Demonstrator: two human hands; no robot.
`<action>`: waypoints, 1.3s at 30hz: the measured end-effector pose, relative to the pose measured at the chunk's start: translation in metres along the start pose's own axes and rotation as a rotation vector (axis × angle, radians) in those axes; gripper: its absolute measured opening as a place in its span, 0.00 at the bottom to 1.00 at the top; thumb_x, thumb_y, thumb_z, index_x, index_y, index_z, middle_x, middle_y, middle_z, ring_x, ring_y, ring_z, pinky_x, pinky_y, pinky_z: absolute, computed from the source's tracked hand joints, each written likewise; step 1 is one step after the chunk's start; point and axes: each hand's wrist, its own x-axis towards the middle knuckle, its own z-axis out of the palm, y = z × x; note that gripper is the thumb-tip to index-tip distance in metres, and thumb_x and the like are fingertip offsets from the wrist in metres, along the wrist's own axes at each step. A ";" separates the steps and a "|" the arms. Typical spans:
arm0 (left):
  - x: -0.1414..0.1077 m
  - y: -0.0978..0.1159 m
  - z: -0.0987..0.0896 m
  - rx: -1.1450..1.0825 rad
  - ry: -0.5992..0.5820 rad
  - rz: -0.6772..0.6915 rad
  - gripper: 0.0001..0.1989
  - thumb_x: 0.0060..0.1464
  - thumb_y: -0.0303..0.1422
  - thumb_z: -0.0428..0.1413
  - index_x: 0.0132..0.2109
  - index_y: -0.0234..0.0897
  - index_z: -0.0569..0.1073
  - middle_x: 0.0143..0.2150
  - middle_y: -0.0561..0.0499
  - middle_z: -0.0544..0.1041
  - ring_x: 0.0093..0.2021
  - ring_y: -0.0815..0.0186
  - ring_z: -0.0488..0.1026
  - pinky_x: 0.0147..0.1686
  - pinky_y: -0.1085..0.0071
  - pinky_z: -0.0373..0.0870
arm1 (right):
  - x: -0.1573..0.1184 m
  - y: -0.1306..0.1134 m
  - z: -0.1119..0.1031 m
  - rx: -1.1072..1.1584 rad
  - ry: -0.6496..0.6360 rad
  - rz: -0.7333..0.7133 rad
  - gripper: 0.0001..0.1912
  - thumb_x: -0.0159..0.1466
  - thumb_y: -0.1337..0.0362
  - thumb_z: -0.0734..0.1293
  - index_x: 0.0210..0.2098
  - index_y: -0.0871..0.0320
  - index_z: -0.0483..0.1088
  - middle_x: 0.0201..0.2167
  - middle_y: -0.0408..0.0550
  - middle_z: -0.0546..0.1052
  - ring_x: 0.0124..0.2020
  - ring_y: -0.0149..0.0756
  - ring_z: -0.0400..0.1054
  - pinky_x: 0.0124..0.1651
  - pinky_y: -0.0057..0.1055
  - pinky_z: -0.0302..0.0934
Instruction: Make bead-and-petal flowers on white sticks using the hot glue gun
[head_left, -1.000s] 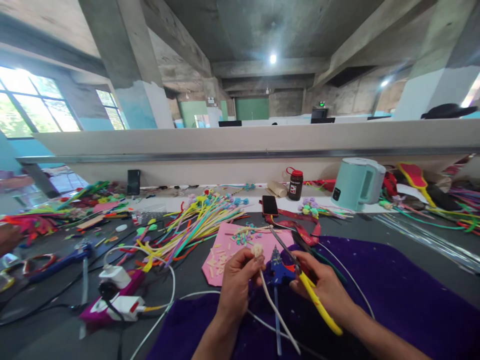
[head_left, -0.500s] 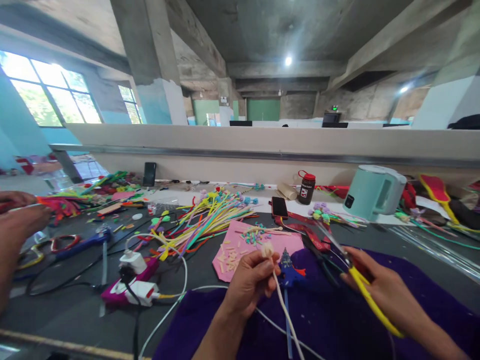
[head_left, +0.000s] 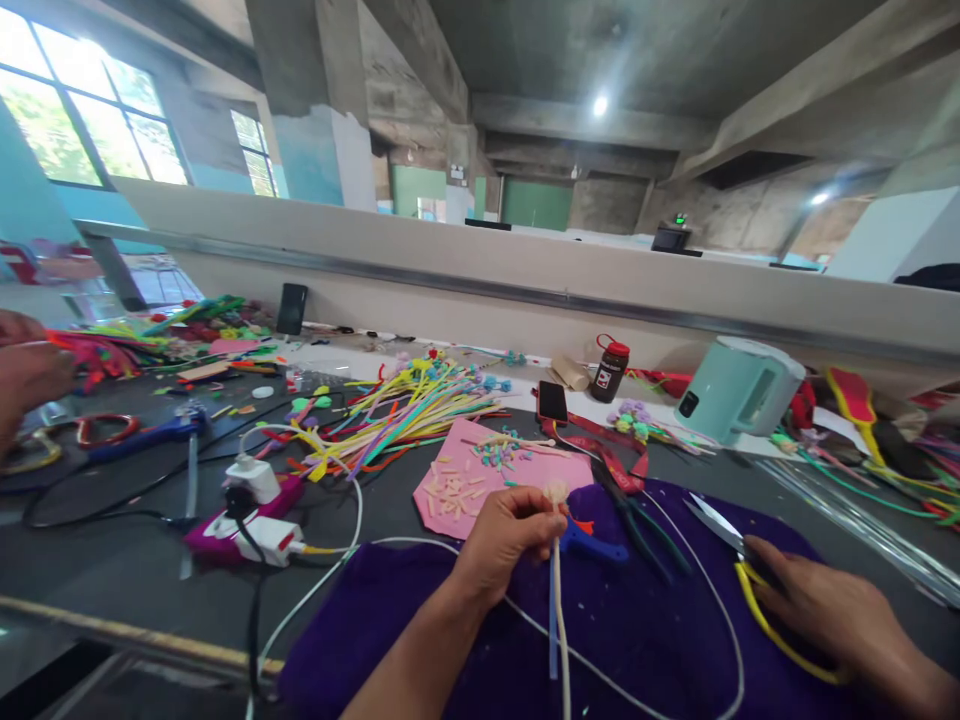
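Observation:
My left hand (head_left: 514,535) pinches a cream flower-like tuft on a long cream stem (head_left: 561,630) that hangs down over the purple cloth (head_left: 637,620). At the right, my right hand (head_left: 817,600) is closed on yellow-handled scissors (head_left: 761,610), low over the cloth, their blades slightly parted and pointing up and left. Behind my left hand lies a pink sheet (head_left: 435,455) with small cream pieces (head_left: 454,492) and teal and purple bits. A blue glue gun (head_left: 596,543) is partly hidden by my left hand. Dark green pliers (head_left: 645,525) lie between my hands.
Colourful stems (head_left: 405,425) are heaped behind the pink sheet. A power strip (head_left: 262,525) with cables sits left. Farther back are a phone (head_left: 553,402), a bottle (head_left: 610,370) and a kettle (head_left: 739,390). Another person's hands (head_left: 30,370) show at the left edge.
My right hand has moved right and down with the scissors, away from the flower. My left hand has shifted slightly right, and the stem hangs straighter. The view has tilted.

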 end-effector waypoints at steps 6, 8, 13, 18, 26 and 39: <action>0.001 -0.001 0.004 0.022 0.051 0.034 0.08 0.39 0.30 0.61 0.24 0.32 0.69 0.19 0.56 0.67 0.15 0.77 0.60 0.15 0.80 0.53 | -0.007 -0.079 -0.071 0.201 0.037 -0.094 0.18 0.58 0.57 0.58 0.45 0.55 0.67 0.33 0.53 0.75 0.29 0.45 0.70 0.30 0.36 0.60; 0.002 -0.001 0.004 -0.016 0.075 0.042 0.09 0.38 0.30 0.62 0.23 0.32 0.68 0.17 0.58 0.65 0.15 0.79 0.57 0.15 0.80 0.50 | -0.009 -0.120 -0.095 0.610 -0.056 -0.325 0.15 0.60 0.57 0.58 0.42 0.55 0.68 0.33 0.49 0.75 0.32 0.38 0.69 0.34 0.31 0.60; 0.004 -0.003 0.003 -0.048 0.118 0.040 0.09 0.36 0.28 0.63 0.23 0.31 0.69 0.19 0.57 0.66 0.19 0.78 0.59 0.21 0.80 0.56 | -0.002 -0.213 -0.107 1.433 -0.345 -0.504 0.12 0.58 0.58 0.62 0.36 0.60 0.68 0.30 0.45 0.73 0.29 0.31 0.65 0.30 0.25 0.58; 0.002 -0.005 0.002 0.000 0.085 0.030 0.08 0.38 0.30 0.62 0.24 0.33 0.69 0.19 0.56 0.66 0.20 0.74 0.62 0.22 0.77 0.58 | 0.007 -0.245 -0.089 1.801 -0.512 -0.423 0.14 0.58 0.54 0.62 0.29 0.61 0.65 0.20 0.41 0.69 0.19 0.26 0.61 0.23 0.23 0.55; 0.001 -0.001 0.006 0.152 0.071 0.045 0.07 0.44 0.33 0.58 0.31 0.33 0.74 0.23 0.53 0.68 0.23 0.73 0.62 0.25 0.77 0.58 | 0.003 -0.226 -0.087 1.884 -0.698 -0.412 0.18 0.60 0.54 0.60 0.34 0.64 0.68 0.12 0.38 0.65 0.11 0.22 0.54 0.16 0.19 0.46; 0.006 -0.011 0.003 0.049 0.088 -0.070 0.11 0.40 0.34 0.60 0.31 0.30 0.75 0.19 0.54 0.67 0.18 0.74 0.61 0.19 0.77 0.55 | 0.009 -0.229 -0.081 1.924 -0.728 -0.450 0.19 0.59 0.53 0.60 0.33 0.65 0.69 0.11 0.37 0.64 0.10 0.21 0.51 0.15 0.19 0.44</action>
